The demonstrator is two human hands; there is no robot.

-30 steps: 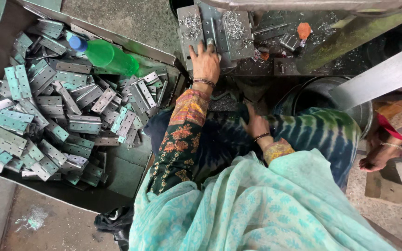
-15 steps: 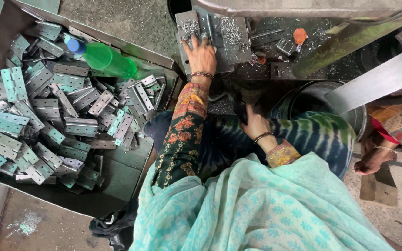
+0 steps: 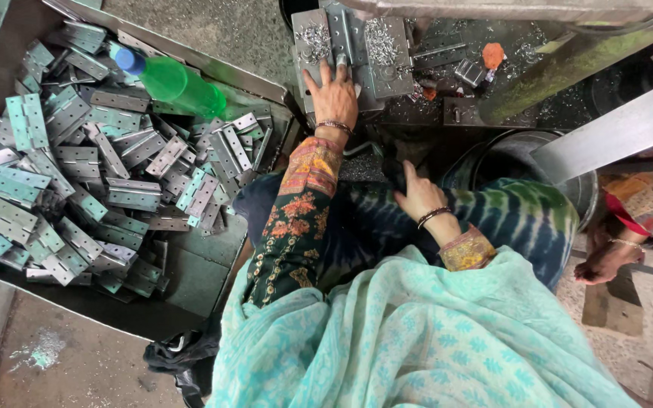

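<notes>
Pressing flat, fingers spread, the left hand (image 3: 335,92) pins a metal hinge (image 3: 339,38) steady on the machine plate (image 3: 387,57); the right hand (image 3: 417,193) rests loosely open on the lap, holding nothing.

A flat, grey steel hinge (image 3: 339,39) lies opened out on the metal worktop (image 3: 447,106) of the machine, its knuckle line running away from the viewer. Curly silver shavings sit on both of its leaves. The left hand (image 3: 334,94) lies palm down on the hinge's near end, fingers spread and pressing it flat. The right hand (image 3: 417,193) rests loosely on the lap, on dark tie-dyed cloth, holding nothing and well apart from the hinge.
</notes>
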